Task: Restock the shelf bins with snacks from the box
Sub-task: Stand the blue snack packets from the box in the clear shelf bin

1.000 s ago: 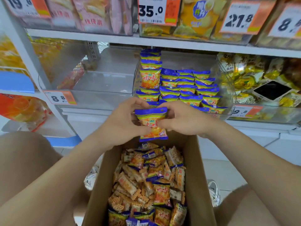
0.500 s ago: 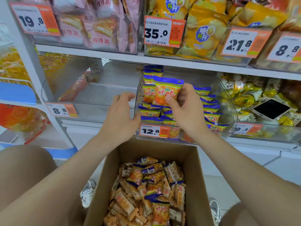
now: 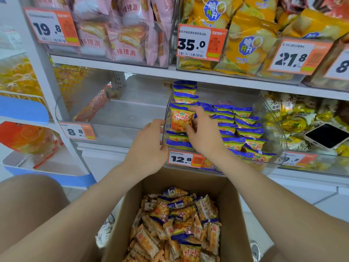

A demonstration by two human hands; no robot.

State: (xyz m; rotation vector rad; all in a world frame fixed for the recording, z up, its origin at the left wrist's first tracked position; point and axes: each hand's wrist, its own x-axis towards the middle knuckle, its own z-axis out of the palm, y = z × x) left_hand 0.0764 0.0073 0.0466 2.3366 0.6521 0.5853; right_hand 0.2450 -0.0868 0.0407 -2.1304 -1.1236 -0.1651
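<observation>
A cardboard box (image 3: 238, 208) sits between my knees, holding several small orange-and-blue snack packets (image 3: 179, 222). On the middle shelf, a clear bin (image 3: 272, 129) tagged 12.8 holds rows of the same packets. My right hand (image 3: 204, 135) reaches into the bin's left side. It pinches an upright snack packet (image 3: 180, 120) between thumb and fingers against the left stack. My left hand (image 3: 149, 146) is at the bin's left front corner, fingers curled round its wall edge.
Left of it stands a clear bin (image 3: 132, 112) tagged 8.8 with almost nothing inside. A phone (image 3: 328, 136) lies on yellow packets in the right-hand bin. The upper shelf (image 3: 132, 69) carries pink and yellow bags behind price tags.
My hands lifted a packet from above the box up into the bin. My right hand has since lowered it against the left stack, and my left hand has closed on the bin's corner.
</observation>
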